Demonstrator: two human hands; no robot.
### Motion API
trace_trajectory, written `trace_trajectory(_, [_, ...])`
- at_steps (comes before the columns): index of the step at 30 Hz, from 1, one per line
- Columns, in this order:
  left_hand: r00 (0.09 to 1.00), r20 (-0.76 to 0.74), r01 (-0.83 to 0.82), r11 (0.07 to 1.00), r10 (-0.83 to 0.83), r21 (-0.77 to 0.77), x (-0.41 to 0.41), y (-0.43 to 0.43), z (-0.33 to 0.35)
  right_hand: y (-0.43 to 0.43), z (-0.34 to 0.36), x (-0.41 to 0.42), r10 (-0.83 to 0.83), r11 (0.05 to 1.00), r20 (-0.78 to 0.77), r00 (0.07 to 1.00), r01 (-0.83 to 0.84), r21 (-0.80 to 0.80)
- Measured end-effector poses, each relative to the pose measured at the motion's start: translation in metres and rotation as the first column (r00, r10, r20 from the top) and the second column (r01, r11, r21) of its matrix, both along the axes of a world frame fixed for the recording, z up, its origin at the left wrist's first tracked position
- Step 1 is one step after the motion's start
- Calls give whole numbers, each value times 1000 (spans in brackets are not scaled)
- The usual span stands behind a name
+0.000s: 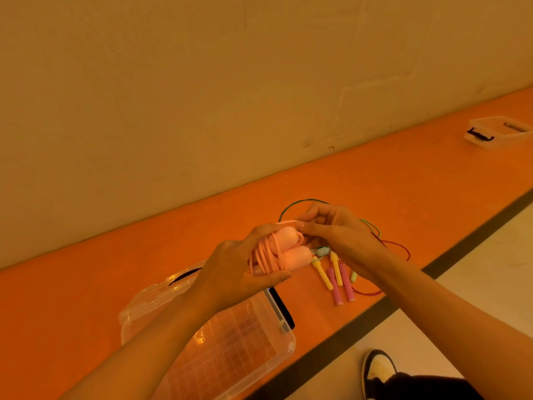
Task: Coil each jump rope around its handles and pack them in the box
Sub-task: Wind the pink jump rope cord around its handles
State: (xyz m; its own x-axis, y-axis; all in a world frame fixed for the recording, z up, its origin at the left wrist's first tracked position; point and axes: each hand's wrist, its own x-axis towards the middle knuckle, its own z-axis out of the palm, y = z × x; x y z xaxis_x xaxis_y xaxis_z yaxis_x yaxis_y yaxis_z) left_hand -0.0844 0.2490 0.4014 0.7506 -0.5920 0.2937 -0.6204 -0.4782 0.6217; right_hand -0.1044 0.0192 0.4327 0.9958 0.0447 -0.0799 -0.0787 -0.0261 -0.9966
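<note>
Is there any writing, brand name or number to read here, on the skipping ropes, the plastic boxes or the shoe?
No readable text anywhere in this view.
pink jump rope: plain handles, no label visible.
loose yellow and pink handles: plain, no print visible.
clear plastic box: only a grid pattern, no words.
far clear box: too small to tell.
shoe: no legible logo.

Holding a pale pink jump rope [277,255] coiled around its two side-by-side handles, just above the clear open box [245,350]. Leaving the yellow-handled rope [321,272], magenta-handled rope [336,290] and green-handled rope [323,251] lying uncoiled beside the box, thin cords sprawling.
</note>
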Motion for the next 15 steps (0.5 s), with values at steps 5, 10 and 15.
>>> trace_trajectory(5, [999,-32,-40,999,39,-27,-2,2,2,4,0,-11,26,993,65,998,-19,-114])
trace_trajectory(10, [998,-44,-53,997,51,-47,-3,2,3,6,3,-16,37,989,104,994,-21,-148])
trace_trajectory(15, [997,-49,-53,998,52,-22,-1,1,3,9,4,-16,23,961,200,979,34,-276])
